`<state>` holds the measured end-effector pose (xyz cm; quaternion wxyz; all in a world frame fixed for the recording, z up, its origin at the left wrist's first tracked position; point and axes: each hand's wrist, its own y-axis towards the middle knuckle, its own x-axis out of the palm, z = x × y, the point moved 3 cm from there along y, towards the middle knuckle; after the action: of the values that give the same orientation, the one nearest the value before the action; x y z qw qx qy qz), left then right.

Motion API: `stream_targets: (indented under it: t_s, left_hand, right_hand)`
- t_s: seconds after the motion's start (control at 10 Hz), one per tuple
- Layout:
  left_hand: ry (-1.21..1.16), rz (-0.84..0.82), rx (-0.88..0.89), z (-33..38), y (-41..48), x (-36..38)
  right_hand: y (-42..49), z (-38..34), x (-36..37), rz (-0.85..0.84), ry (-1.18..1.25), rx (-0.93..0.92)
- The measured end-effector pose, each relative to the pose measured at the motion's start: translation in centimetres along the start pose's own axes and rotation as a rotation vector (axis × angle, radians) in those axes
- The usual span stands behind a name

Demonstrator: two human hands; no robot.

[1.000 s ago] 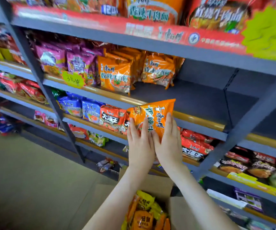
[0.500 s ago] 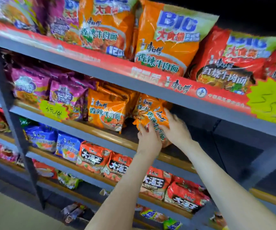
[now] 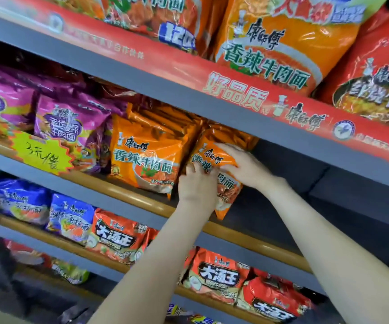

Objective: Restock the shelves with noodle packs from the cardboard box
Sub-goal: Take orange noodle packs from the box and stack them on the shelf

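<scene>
Both my hands grasp one orange Master Kong noodle pack [image 3: 226,183] at the front of the middle shelf [image 3: 282,206]. My left hand [image 3: 197,187] curls its fingers over the pack's lower left face. My right hand [image 3: 247,167] clasps its upper edge, fingers wrapped across the top. The pack is tilted, with its bottom corner hanging past the wooden front rail [image 3: 123,192]. Its left side touches the row of matching packs behind and beside it.

The pack's visible print reads 康师傅 and part of 香辣牛肉面. The neighbouring orange pack [image 3: 144,160], standing just to the left, shows the same lines in full. Further left stand purple Master Kong packs [image 3: 69,122], their print too creased to read. A yellow starburst price tag [image 3: 41,156], handwritten 3元/袋, is fixed to the rail below them.

The red edge strip [image 3: 235,95] of the shelf above reads 好品质 and 康师傅. On that shelf a large orange pack [image 3: 277,47] repeats 香辣牛肉面, and another pack bears "120". Red packs [image 3: 219,277] and blue packs [image 3: 72,218] fill the shelf below.
</scene>
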<state>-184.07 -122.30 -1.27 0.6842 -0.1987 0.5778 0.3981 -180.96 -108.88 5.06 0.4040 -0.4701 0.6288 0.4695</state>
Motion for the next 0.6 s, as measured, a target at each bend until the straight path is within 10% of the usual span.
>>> stream_targets:
  t_s: [0.3, 0.6]
  left_hand:
    - [0.266, 0.107, 0.178, 0.2, 1.8, 0.6]
    - [0.266, 0.003, 0.118, 1.2, 3.5, 1.1]
  right_hand:
    - [-1.4, -0.9, 0.4, 0.193, -0.506, -0.117]
    - [-3.6, 1.0, 3.8, 0.095, -0.532, 0.176]
